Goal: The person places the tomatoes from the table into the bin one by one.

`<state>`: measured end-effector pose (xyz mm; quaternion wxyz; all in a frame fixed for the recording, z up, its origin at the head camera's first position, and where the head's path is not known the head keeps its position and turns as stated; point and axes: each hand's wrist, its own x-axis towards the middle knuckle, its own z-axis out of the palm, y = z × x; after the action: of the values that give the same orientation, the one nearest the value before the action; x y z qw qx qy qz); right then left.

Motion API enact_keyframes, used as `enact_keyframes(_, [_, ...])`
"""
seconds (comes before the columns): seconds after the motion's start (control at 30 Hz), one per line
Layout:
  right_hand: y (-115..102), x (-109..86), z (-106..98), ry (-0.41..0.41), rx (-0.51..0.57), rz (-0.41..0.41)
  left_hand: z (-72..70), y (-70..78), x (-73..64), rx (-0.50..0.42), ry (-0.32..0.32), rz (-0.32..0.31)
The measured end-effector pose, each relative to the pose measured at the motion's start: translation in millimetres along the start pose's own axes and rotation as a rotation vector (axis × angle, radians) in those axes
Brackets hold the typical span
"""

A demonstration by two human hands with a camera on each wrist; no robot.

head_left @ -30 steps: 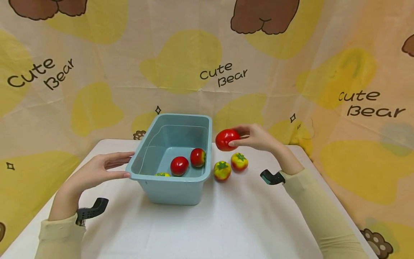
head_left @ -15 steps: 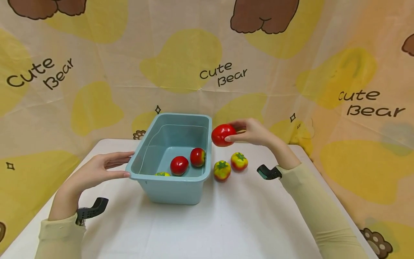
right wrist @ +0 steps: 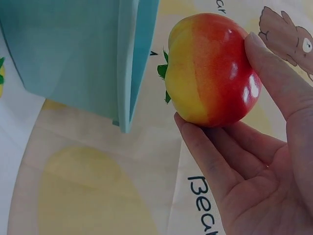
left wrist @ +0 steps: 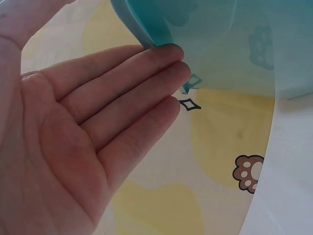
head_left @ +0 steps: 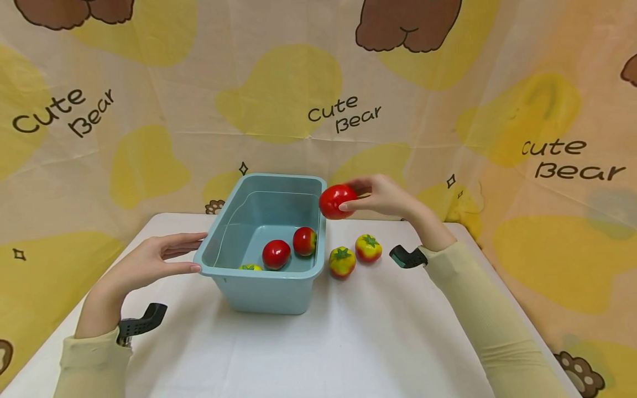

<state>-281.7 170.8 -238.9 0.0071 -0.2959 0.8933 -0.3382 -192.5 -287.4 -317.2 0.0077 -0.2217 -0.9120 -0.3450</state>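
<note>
A red and yellow tomato (right wrist: 212,71) with a green leafy top is pinched between the thumb and fingers of my right hand (head_left: 383,194). In the head view it hangs level with the right rim of a blue-grey plastic bin (head_left: 269,293), by its far right part. My left hand (head_left: 146,262) has its fingers straight, with thumb and fingertips at the bin's left rim. Inside the bin lie a red tomato (head_left: 276,254), another red tomato (head_left: 304,241) against the right wall, and one (head_left: 250,267) mostly hidden behind the near wall.
Two yellow-red tomatoes, a nearer one (head_left: 342,262) and a farther one (head_left: 368,249), sit on the white table (head_left: 348,342) just right of the bin. A patterned cloth (head_left: 278,88) hangs behind the table.
My right hand has risen and moved left with the tomato, from above the table to the bin's right rim. The left hand and the bin have stayed in place.
</note>
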Motion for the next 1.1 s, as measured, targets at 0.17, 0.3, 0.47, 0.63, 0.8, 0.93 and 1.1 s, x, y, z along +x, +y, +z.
enact_keyframes(0.17, [-4,8.1,-3,-0.010,-0.006,-0.016,-0.8,0.7,0.1,-0.004,-0.005,0.004])
enact_keyframes(0.3, [-9,13.7,-4,-0.007,-0.018,-0.011,-1.3,1.9,0.1,-0.012,-0.007,-0.002])
enact_keyframes(0.47, [-14,19.3,-5,-0.011,-0.026,-0.023,-1.5,2.9,-0.6,-0.010,-0.007,-0.006])
enact_keyframes(0.63, [-17,23.1,-5,-0.013,-0.031,-0.039,-1.9,3.5,-0.9,-0.012,-0.007,0.001])
enact_keyframes(0.8, [-19,26.7,-5,-0.021,-0.030,-0.039,-1.5,3.4,-0.9,-0.010,-0.010,0.002])
enact_keyframes(0.93, [-21,30.3,-5,-0.023,-0.038,-0.030,-1.2,3.2,-1.0,-0.003,-0.007,0.003])
enact_keyframes(1.1, [-24,34.2,-5,-0.026,-0.047,-0.025,-0.9,3.5,-1.0,-0.007,-0.006,0.006])
